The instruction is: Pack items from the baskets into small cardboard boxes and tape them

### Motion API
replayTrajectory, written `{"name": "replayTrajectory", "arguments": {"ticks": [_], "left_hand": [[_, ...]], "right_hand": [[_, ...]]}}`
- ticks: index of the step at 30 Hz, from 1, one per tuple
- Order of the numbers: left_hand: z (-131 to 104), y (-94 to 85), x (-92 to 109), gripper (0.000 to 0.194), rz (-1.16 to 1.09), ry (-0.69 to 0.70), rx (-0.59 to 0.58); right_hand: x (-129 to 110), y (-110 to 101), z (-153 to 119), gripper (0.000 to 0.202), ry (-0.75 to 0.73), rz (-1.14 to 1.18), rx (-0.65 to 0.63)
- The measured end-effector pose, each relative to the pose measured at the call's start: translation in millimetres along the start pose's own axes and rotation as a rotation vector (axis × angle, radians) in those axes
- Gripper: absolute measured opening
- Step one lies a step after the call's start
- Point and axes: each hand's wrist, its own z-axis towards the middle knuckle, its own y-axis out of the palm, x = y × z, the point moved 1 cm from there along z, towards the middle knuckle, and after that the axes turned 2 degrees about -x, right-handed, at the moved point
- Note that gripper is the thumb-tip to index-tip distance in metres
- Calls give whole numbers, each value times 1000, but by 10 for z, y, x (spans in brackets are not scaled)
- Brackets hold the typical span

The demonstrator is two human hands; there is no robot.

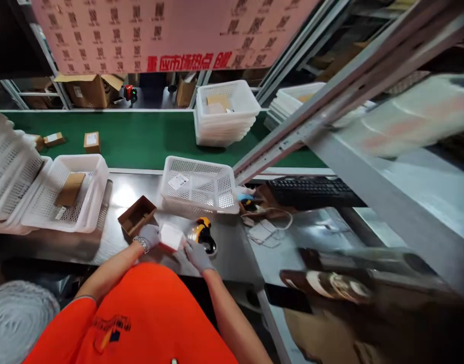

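A small white box [171,236] with a reddish lower edge is held between my two gloved hands above the metal bench. My left hand [150,236] closes on its left side, and my right hand [196,256] grips its right side. Just beyond my left hand an open brown cardboard box [137,216] stands tilted on the bench. Near my right hand lies a yellow and black handheld scanner [204,233]. Behind the white box sits a white perforated basket [199,184] with a labelled paper inside.
Stacked white baskets [67,194] stand at the left. Across the back runs a green conveyor belt [140,139] carrying small cardboard boxes [91,142] and a basket stack [224,121]. A metal post [281,146] slants at the right, near a black keyboard [315,191] and a brown bottle [326,284].
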Motion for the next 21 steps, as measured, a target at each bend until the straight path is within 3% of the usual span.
{"name": "replayTrajectory", "arguments": {"ticks": [5,14,21], "left_hand": [[-124,-76,71,52,135,13,138],[-205,-289,209,42,219,-19,118],[-214,-342,234,38,141,-22,199]], "right_hand": [[-7,-211,27,34,76,-194,21],[-275,-463,-10,32,87,-300,38],[-206,-578,1,30,81,-260,46]]}}
